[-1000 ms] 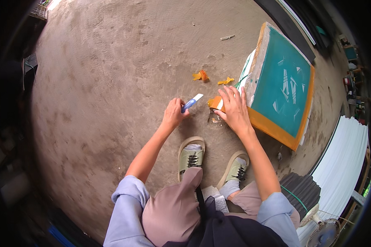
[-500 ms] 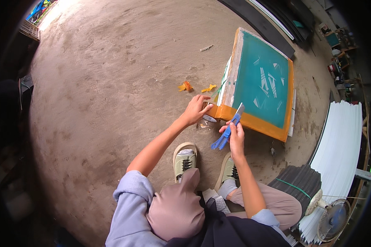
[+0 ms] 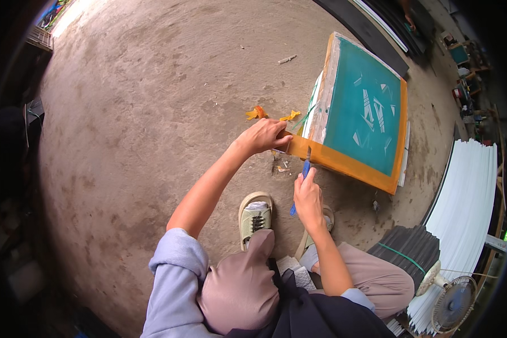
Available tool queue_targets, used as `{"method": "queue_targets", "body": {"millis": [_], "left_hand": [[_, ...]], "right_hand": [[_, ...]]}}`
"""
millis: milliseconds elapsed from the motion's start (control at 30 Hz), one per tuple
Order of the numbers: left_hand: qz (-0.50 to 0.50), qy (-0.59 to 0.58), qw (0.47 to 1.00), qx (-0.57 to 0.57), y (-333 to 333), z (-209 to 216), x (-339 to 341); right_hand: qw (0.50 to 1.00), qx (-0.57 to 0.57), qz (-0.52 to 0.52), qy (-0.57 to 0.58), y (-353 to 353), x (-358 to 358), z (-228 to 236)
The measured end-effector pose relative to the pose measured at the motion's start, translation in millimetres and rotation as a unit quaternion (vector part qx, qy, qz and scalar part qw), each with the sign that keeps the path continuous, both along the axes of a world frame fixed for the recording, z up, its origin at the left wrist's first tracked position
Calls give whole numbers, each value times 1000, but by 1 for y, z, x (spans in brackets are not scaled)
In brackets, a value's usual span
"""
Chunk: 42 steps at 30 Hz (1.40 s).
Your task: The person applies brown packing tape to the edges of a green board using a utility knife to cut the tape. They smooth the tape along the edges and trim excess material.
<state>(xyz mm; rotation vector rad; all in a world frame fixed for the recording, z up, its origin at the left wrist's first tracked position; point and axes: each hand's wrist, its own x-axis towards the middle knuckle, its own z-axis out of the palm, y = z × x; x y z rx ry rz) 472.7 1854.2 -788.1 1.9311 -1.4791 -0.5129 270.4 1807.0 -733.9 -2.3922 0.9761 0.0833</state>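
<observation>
A screen-printing frame (image 3: 361, 107) with teal mesh lies tilted at right of centre, orange tape (image 3: 349, 163) running along its near edge. Beyond the frame's left corner the tape stretches out to my left hand (image 3: 263, 136), whose fingers are closed on it; whether a roll sits under them is hidden. My right hand (image 3: 308, 198) grips a blue utility knife (image 3: 306, 169). Its blade points away from me and meets the tape at the frame's near left corner.
Orange tape scraps (image 3: 258, 112) lie on the concrete floor (image 3: 135, 129) left of the frame. A stack of white sheets (image 3: 462, 180), a bundle of black sheets (image 3: 405, 253) and a fan (image 3: 455, 304) stand at right. Someone's hand (image 3: 411, 23) shows at the far right.
The right hand has turned and brought the knife left, its blade now at the tape by the frame's corner. My left hand has shifted slightly farther away. Another person's hand has appeared at far right.
</observation>
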Motion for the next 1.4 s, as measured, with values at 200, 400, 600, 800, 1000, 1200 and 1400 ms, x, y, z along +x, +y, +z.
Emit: {"method": "queue_targets", "body": {"millis": [200, 400, 600, 800, 1000, 1200, 1400], "left_hand": [[30, 1, 1000, 5, 2, -2, 0], [9, -7, 1000, 26, 0, 3, 1], [10, -5, 1000, 7, 1, 3, 1], [-3, -21, 1000, 10, -1, 7, 2], [14, -49, 999, -7, 3, 3, 6], [80, -85, 990, 73, 38, 12, 45], [151, -248, 957, 21, 86, -61, 19]], "right_hand": [[998, -33, -8, 46, 13, 27, 5], [998, -24, -2, 62, 3, 35, 2], [997, -13, -13, 70, 3, 41, 8], [995, 50, -33, 76, -10, 53, 8], [991, 74, -18, 109, 10, 36, -5], [979, 106, -7, 175, 45, -19, -50], [998, 18, 30, 43, 6, -17, -7]]}}
